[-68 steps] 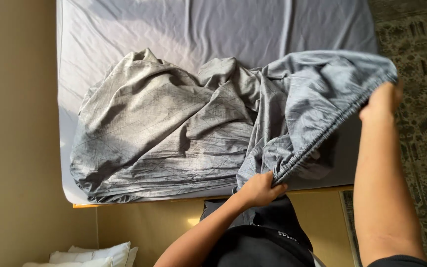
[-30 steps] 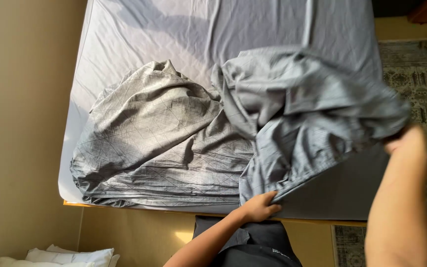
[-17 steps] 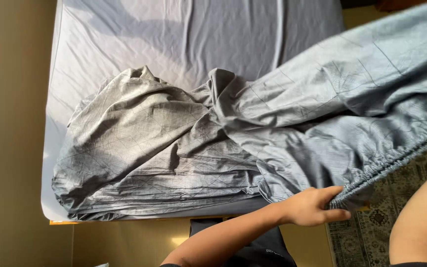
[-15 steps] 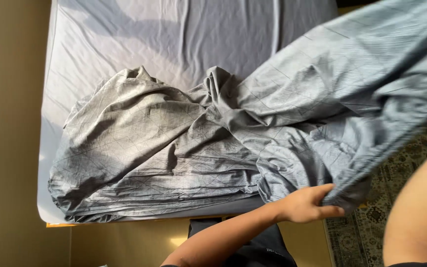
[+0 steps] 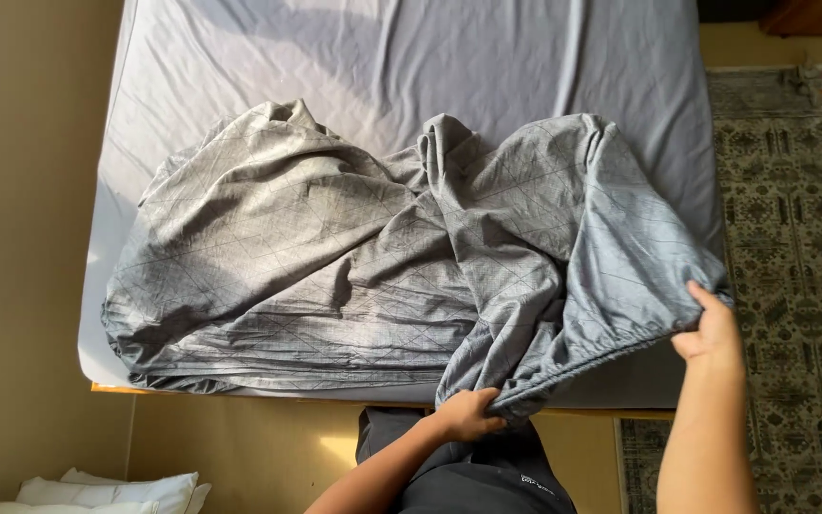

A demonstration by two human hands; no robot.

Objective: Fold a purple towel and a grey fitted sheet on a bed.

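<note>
Both hands, left hand and right hand, fingers clamped on the elasticated hem of a grey fitted sheet, bunched over the bed foot; patterned rug alongside.

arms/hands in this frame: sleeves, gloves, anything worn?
Both forearms are bare to the frame's lower edge: no sleeve cuffs in view. Left hand and right hand are ungloved, with no watch, ring or band visible. Below them, dark clothing with a small pale mark shows on the person's body.
</note>
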